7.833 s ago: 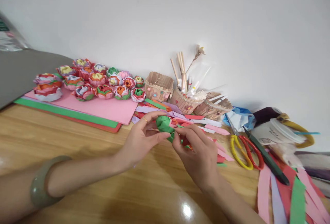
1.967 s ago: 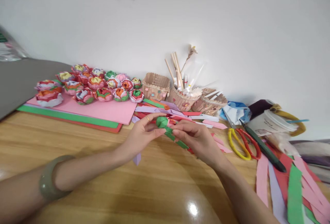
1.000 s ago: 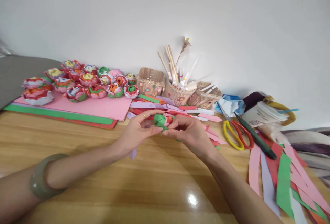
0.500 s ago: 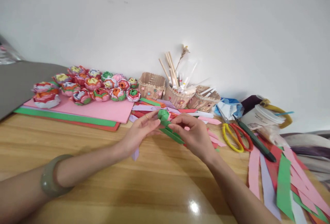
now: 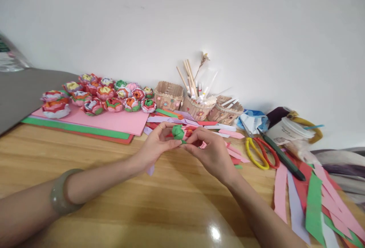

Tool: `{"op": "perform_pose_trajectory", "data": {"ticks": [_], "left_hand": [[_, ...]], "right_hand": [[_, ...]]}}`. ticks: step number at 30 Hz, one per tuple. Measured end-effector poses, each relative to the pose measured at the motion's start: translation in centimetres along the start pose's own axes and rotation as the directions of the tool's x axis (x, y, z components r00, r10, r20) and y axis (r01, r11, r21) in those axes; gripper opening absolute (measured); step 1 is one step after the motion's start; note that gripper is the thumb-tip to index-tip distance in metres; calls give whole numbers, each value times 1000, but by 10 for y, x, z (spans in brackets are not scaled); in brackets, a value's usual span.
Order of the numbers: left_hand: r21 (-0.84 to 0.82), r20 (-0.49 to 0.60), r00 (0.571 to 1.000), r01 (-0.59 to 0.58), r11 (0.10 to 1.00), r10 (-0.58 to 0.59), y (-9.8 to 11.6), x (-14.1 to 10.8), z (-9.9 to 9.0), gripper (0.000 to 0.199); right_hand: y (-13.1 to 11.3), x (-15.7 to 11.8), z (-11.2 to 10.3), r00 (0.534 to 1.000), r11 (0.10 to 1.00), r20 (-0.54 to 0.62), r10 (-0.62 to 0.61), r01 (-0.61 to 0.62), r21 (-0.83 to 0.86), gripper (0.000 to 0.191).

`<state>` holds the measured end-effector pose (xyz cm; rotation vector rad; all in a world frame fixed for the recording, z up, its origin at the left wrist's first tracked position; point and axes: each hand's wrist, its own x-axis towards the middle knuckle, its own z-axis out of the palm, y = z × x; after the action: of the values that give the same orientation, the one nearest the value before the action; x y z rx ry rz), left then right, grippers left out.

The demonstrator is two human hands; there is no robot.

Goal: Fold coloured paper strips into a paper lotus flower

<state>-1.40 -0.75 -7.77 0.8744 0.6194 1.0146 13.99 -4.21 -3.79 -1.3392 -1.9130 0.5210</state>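
Near the middle of the view, a small green and pink paper flower (image 5: pixel 178 131) is held above the wooden table. My left hand (image 5: pixel 156 143) has its fingers closed around the flower's left and lower side, thumb in front. My right hand (image 5: pixel 209 151) pinches at the flower's lower right, where a bit of green paper shows between the two hands' fingertips. The rest of that green piece is hidden by the fingers. Folded paper strips (image 5: pixel 212 123) in several colours lie behind the hands.
Several finished paper flowers (image 5: pixel 106 93) sit on coloured sheets (image 5: pixel 134 121) at the left. Decorated baskets (image 5: pixel 169 97) stand by the wall. Scissors (image 5: pixel 258 153), a green pen-like tool (image 5: pixel 282 156), a white tub (image 5: pixel 289 131) and cut strips (image 5: pixel 313 202) lie at the right.
The long green strip that stuck out below the flower no longer shows its length. My right hand has moved slightly left, its fingertips closer to my left thumb.
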Motion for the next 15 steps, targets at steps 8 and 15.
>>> {"op": "perform_pose_trajectory", "data": {"ticks": [8,15], "left_hand": [[-115,-69,997,24,993,-32,0,1,-2,29],[-229,-83,994,46,972,-66,2,4,-2,21]], "right_hand": [[1,-1,7,991,999,-130,36,-31,41,11],[8,-7,16,898,908,-309,-314,189,-373,26]]}}
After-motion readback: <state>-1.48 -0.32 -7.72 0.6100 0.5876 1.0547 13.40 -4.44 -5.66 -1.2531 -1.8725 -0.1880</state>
